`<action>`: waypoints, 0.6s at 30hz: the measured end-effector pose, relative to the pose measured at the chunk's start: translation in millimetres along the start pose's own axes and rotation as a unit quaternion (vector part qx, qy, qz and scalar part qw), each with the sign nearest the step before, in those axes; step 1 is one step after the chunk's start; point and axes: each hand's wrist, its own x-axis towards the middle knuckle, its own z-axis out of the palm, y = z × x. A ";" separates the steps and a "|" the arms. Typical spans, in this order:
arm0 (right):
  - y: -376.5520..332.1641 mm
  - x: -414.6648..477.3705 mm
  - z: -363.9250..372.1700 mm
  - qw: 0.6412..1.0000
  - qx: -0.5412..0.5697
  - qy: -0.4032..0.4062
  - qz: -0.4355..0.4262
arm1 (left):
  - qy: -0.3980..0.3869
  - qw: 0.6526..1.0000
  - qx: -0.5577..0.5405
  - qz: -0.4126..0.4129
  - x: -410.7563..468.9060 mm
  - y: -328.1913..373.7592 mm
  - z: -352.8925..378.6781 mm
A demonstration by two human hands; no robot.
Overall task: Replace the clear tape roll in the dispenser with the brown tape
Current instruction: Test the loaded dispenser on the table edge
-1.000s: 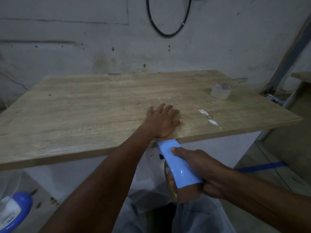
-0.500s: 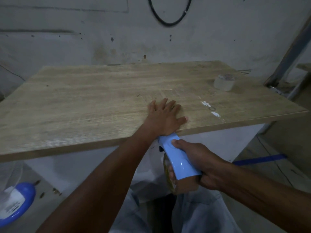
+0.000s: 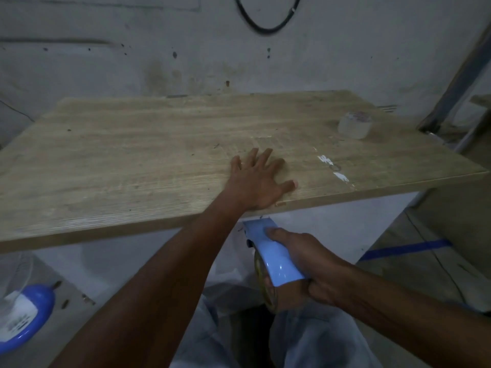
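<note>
My right hand (image 3: 308,264) grips the light blue tape dispenser (image 3: 271,251) below the table's front edge. A brown tape roll (image 3: 285,296) sits inside the dispenser, its lower part showing under the blue cover. My left hand (image 3: 259,179) lies flat on the wooden table (image 3: 132,155) near the front edge, fingers spread, holding nothing. A small brown strip (image 3: 280,204) shows on the table edge just below this hand. The clear tape roll (image 3: 354,125) stands on the table at the far right.
White paint marks (image 3: 332,167) dot the table right of my left hand. A blue and white object (image 3: 24,317) lies on the floor at lower left. A black cable (image 3: 265,25) hangs on the wall behind. Blue tape (image 3: 403,249) lines the floor at right.
My right hand has drawn the dispenser a little down and away from the table edge. My left hand stays pressed flat in the same spot.
</note>
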 end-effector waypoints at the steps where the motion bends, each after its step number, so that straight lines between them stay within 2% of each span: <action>1: 0.1 -0.1 -1.4 1.000 0.000 -0.002 0.001 | -0.005 1.000 0.000 -0.008 1.6 -0.8 -1.0; 10: -7.2 -15.0 -5.9 0.998 0.040 -0.039 0.012 | -0.016 0.998 -0.006 -0.058 21.5 -11.5 -11.8; 18: -16.6 -30.0 -9.7 0.993 0.073 -0.089 0.037 | 0.017 0.996 -0.021 -0.081 20.2 -10.8 -8.3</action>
